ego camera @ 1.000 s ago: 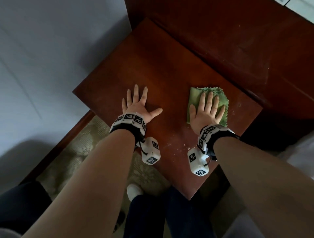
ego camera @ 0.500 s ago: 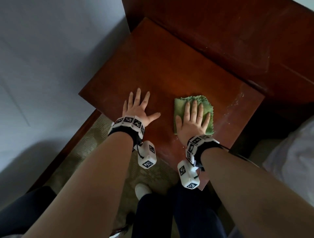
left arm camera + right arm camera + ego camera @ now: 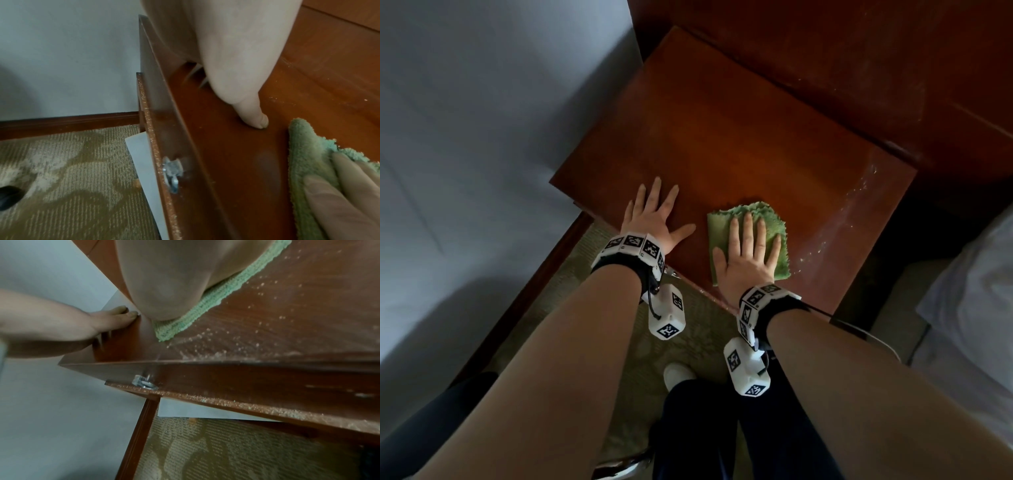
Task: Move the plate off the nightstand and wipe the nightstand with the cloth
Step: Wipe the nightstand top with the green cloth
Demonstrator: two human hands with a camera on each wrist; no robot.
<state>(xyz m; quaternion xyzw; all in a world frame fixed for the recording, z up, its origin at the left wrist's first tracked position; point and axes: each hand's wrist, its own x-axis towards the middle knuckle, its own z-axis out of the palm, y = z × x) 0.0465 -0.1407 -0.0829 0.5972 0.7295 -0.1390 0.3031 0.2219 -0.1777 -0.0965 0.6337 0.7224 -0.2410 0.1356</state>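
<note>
Meanwhile, wiping nears the front edge
The right hand (image 3: 748, 255), flat on the cloth (image 3: 777, 236), has slid leftward across the nightstand (image 3: 739, 137); crumbs (image 3: 267, 331) remain rightward. The left hand (image 3: 654, 219) rests splayed, holding nothing.

No readable text, brand names, numbers or signs appear in any view. The only printed marks are black-and-white square code patterns on the wristbands (image 3: 634, 244) and on the small white camera blocks (image 3: 667, 315) below each wrist; they contain no letters.
</note>
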